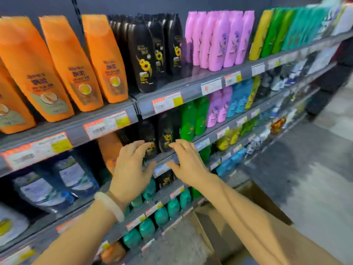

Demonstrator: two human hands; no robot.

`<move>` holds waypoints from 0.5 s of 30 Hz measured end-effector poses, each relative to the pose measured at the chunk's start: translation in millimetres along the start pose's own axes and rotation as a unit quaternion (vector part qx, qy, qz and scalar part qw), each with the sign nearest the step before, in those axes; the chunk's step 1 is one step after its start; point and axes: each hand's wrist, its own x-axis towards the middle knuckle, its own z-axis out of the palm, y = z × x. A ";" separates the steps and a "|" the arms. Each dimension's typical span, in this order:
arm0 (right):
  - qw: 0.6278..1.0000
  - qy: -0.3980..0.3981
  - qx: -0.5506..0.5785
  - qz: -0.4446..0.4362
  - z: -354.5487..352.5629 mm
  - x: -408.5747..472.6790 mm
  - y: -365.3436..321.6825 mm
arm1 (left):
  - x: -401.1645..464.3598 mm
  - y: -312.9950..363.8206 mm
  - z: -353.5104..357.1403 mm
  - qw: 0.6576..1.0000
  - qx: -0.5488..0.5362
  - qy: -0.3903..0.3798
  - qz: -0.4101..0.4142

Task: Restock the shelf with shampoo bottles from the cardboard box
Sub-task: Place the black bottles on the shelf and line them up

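Head cam: left hand (131, 167) and right hand (186, 161) both loosely spread, holding nothing, black shampoo bottles (165, 131) just past the fingertips.

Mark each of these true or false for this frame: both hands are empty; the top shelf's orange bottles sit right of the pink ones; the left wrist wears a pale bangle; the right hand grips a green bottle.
1. Both hands are empty: true; left hand and right hand hold nothing.
2. False: orange bottles stand left of pink bottles.
3. Pale bangle: true.
4. False: right hand reaches toward black bottles.
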 end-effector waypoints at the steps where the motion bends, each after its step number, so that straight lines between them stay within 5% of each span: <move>1: 1.000 -0.010 -0.003 0.019 -1.3 -7.6 17.9 | 0.2 10.7 13.9 1.000 0.001 -0.028 0.012; 9: 0.992 -0.051 -0.008 0.113 -28.5 -75.7 179.1 | 20.3 145.0 125.5 0.991 -0.037 -0.122 0.027; 15: 0.977 -0.102 -0.033 0.184 -67.0 -132.4 340.7 | 14.2 248.9 239.7 0.975 -0.060 -0.203 -0.062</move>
